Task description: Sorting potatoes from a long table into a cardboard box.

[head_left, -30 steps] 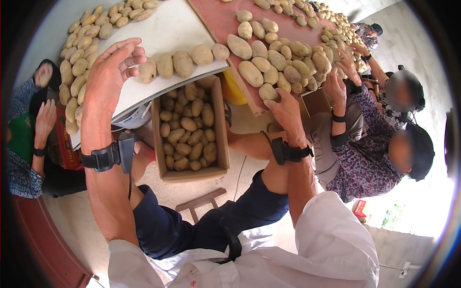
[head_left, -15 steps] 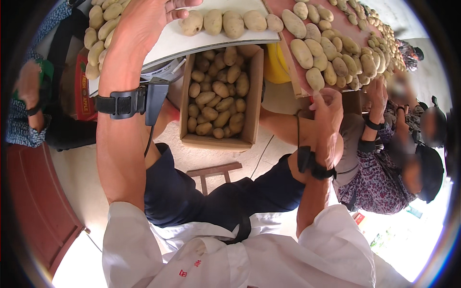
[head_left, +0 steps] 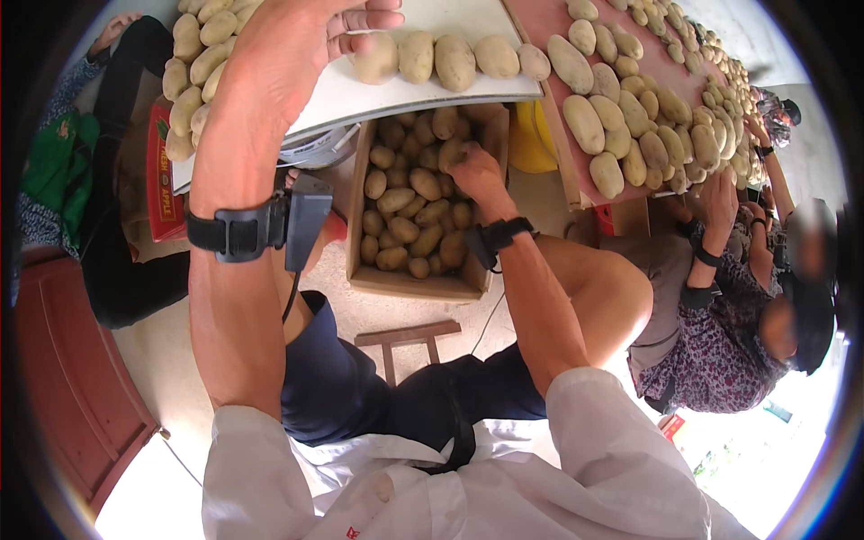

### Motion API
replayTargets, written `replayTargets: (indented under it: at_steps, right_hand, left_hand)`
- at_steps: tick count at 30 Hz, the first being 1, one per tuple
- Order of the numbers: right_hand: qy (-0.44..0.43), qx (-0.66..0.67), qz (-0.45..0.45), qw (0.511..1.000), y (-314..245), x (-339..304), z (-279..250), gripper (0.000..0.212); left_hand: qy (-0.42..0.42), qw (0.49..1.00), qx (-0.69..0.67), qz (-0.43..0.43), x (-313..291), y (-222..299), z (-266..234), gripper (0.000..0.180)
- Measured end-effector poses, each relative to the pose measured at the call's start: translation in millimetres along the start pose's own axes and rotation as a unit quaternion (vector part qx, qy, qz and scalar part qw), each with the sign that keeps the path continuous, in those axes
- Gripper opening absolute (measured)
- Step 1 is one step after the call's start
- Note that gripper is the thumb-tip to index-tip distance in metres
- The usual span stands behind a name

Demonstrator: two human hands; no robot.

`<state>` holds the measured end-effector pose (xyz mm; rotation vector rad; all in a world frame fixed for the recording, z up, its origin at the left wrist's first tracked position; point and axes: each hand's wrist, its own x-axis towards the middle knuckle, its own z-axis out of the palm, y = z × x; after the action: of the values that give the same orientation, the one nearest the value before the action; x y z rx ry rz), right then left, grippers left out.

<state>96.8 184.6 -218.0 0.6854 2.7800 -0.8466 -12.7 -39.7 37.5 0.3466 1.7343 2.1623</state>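
My left hand (head_left: 315, 31) reaches over the white board (head_left: 396, 96) at the top, its fingers stretched out and apart. Its fingertips are beside the leftmost potato (head_left: 375, 59) of a short row; whether they touch it I cannot tell. My right hand (head_left: 480, 177) is down inside the cardboard box (head_left: 414, 286), which holds many loose potatoes (head_left: 398, 200). Its fingers close round a potato (head_left: 452, 155) near the box's right side, and part of that potato is hidden by them.
Potatoes (head_left: 585, 124) lie in rows on a reddish board at the right. More potatoes (head_left: 186, 72) are heaped at the left, above a red carton (head_left: 165, 193). A yellow container (head_left: 533, 139) stands beside the box. Co-workers sit on both sides; one hand (head_left: 718, 202) is at the reddish board.
My right hand has moved left from the reddish board's edge into the box and closed on a potato. My left hand remains by the row. The co-worker at the left has raised a hand.
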Motion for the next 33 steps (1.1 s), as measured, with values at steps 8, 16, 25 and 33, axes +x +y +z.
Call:
replayTargets:
  at_steps: [8, 16, 25, 33]
  right_hand:
    - [0.097, -0.024, 0.05, 0.994, 2.2, 101.1, 52.9, 0.041]
    - [0.067, 0.078, 0.035, 0.994, -11.8, 85.1, 58.5, 0.056]
    - [0.194, -0.137, -0.143, 0.961, 7.5, 7.3, 81.5, 0.055]
    - [0.025, 0.144, -0.002, 0.989, -3.4, -46.5, 73.7, 0.062]
  left_hand:
    - [0.027, 0.999, 0.0, -0.022, -13.8, 9.2, -5.3, 0.023]
    - [-0.023, 0.998, 0.061, 0.023, -12.1, 1.4, -19.4, 0.029]
    - [-0.038, 0.998, 0.036, 0.035, -11.5, -2.0, -14.9, 0.029]
    - [-0.017, 1.0, 0.023, 0.008, -16.4, 1.5, -18.4, 0.027]
